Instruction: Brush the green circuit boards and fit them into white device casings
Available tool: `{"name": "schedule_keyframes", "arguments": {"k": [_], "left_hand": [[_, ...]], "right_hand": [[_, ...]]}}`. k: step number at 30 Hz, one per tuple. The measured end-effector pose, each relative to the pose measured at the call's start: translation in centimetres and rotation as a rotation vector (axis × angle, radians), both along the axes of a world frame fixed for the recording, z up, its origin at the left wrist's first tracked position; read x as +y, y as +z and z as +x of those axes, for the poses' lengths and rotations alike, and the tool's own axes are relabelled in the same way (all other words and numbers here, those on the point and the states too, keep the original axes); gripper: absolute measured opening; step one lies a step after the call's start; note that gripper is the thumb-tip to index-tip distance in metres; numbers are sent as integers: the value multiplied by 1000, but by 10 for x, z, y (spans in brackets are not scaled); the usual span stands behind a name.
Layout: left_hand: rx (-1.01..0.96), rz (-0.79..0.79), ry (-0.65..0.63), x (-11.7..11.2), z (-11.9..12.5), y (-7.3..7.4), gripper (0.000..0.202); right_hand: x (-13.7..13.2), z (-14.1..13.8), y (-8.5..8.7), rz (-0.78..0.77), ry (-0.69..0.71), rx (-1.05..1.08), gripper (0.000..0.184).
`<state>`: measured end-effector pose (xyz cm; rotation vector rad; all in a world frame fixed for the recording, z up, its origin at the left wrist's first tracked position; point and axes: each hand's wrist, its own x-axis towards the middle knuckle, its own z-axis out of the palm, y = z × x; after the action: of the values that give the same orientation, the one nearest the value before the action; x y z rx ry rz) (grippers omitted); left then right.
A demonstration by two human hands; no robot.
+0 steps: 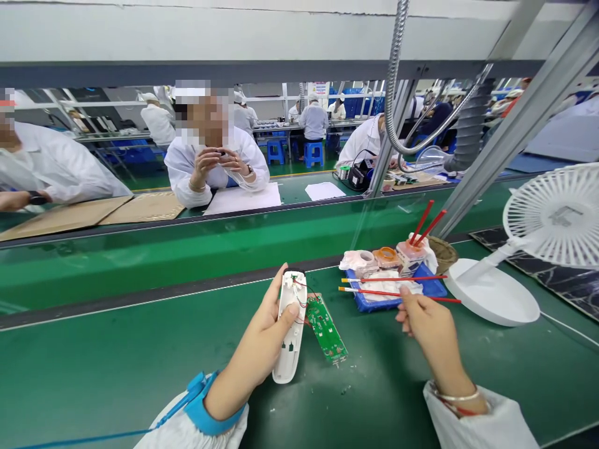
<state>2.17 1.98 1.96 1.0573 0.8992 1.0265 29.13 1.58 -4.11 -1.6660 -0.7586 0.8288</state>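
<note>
My left hand [266,333] grips a white plastic housing [292,340], an elongated shell standing on end, with the thumb across its face. A green circuit board [326,329] lies on the green mat right next to it, joined to the housing by thin red and black wires [302,299]. My right hand [423,323] pinches a thin red-handled brush [442,299] above a blue tray [369,304]. A second red-handled brush [395,279] lies across the tray. The tray also carries white cloth and small pots.
A white desk fan [552,215] on a round base stands to the right, beside a woven basket [442,254]. Two red sticks rise from a pink pot [410,252]. A metal post and flexible conduit [393,87] rise behind. Co-workers in white sit beyond a glass panel.
</note>
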Motion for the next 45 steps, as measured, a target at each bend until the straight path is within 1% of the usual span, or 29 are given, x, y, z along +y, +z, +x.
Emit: {"name": "schedule_keyframes", "arguments": {"k": [1,2,3,4,5,6,7,8,10,11,13,15,16,18,20,22,25,27,29,32,36,38,41,45], "left_hand": [[-7,32,-37,-1,2,-2,72],[-6,65,-74,-1,3,-3,72],[10,99,-105,-2,4,-4,71],[42,136,-127,-3,5,-5,70],[90,179,-136,-4,5,-5,68],[153,226,-135,-5,4,-5,66],[225,277,-127,-5,3,-6,64],[299,331,-115,-5,1,-6,63],[442,465,-84,-3,-2,-9,63],[502,556,-69,-1,-4,-11,64],[589,793,-42,4,-6,-16,67],[654,1022,-28,8,-6,-20,72],[694,1102,-20,9,-6,-21,73],[810,1168,17,10,-4,-21,74],[919,1178,91,10,-3,-20,71],[971,1184,175,9,-1,-21,64],[1010,1204,275,8,1,-24,53],[1056,1216,295,7,2,-27,51],[1101,1213,271,8,2,-29,52],[1161,1123,158,10,2,-29,53],[1152,929,-71,13,0,-18,45],[1126,861,-145,13,0,-12,42],[1117,799,-171,13,1,-9,38],[1096,766,-144,17,1,-14,29]], "right_hand": [[-4,-13,7,52,134,29,49],[-8,-28,15,109,341,149,50],[-11,-42,23,123,565,297,52],[-14,-54,30,97,783,428,54],[-16,-64,36,76,948,532,54],[-17,-71,40,63,1049,591,53],[-18,-74,43,56,1108,622,50],[-17,-75,45,59,1128,631,47],[-14,-72,43,65,1117,636,41],[-12,-69,41,63,1113,652,41],[-9,-64,35,44,1112,671,45],[-8,-65,31,14,1097,632,50],[-8,-67,30,-3,1077,597,50],[-9,-74,31,-18,1005,515,48],[-12,-84,34,-1,914,442,47],[-15,-94,38,27,835,401,46],[-17,-105,43,85,759,435,48],[-17,-109,43,126,730,471,49],[-16,-109,43,123,716,500,50],[-12,-105,43,40,736,561,43],[-7,-99,45,-33,779,629,34],[-4,-99,46,-50,780,629,34],[-2,-100,46,-59,763,615,35],[-2,-102,44,-51,750,554,35]]}}
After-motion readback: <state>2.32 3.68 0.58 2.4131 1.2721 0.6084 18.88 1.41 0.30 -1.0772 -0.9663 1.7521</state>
